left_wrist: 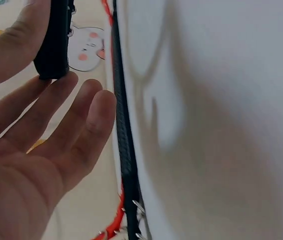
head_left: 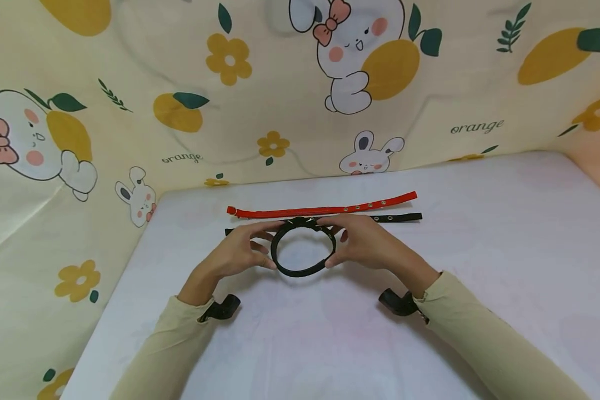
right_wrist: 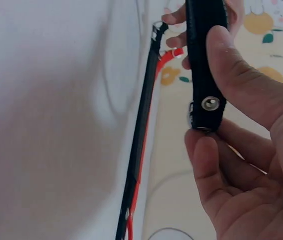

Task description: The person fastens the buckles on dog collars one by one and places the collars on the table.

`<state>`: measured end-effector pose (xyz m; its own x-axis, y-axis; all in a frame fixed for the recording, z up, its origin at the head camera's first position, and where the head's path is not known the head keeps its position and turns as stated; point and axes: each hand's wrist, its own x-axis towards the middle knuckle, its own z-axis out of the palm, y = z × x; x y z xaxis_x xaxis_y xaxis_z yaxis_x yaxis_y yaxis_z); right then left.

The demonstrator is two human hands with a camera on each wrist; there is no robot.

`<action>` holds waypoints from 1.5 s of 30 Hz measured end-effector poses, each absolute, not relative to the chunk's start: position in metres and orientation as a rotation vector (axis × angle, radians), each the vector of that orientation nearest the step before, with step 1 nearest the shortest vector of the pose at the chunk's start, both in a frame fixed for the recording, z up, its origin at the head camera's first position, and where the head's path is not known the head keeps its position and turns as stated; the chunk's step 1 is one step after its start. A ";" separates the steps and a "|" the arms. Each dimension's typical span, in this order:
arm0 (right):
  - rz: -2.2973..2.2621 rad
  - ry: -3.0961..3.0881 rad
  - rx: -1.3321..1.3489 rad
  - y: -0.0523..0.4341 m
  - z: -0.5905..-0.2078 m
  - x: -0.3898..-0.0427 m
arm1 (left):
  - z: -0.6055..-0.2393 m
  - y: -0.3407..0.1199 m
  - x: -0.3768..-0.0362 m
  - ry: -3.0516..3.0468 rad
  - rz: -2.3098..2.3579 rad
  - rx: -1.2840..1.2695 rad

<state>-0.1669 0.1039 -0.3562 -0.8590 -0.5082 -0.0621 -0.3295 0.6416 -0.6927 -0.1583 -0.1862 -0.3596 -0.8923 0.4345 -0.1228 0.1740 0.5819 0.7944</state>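
A black collar (head_left: 300,273), bent into a ring, is held up between both hands over the white table. My left hand (head_left: 237,250) grips its left side, thumb low and fingers along the top. On the opposite side my right hand (head_left: 362,241) holds it the same way. In the right wrist view a metal eyelet shows on the black collar (right_wrist: 206,65), with the thumb pressed along the band. The left wrist view shows the black collar (left_wrist: 55,40) between thumb and fingertips, small metal fittings along its edge.
Behind the hands a red collar (head_left: 300,212) with eyelets lies stretched across the table (head_left: 480,278). Parallel and just in front lies another black collar (head_left: 400,218), partly hidden by the hands. A patterned cloth (head_left: 280,100) rises along the table's back and left edges.
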 end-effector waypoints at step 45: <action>-0.819 2.711 -0.574 0.215 -0.332 -0.190 | -0.337 -0.245 -0.172 2.761 1.030 0.438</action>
<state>-0.1898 0.2149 -0.3324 -0.8906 -0.4376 -0.1237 -0.2960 0.7643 -0.5729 -0.1715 -0.2452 -0.3366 -0.9439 0.3265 -0.0492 0.2145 0.7196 0.6604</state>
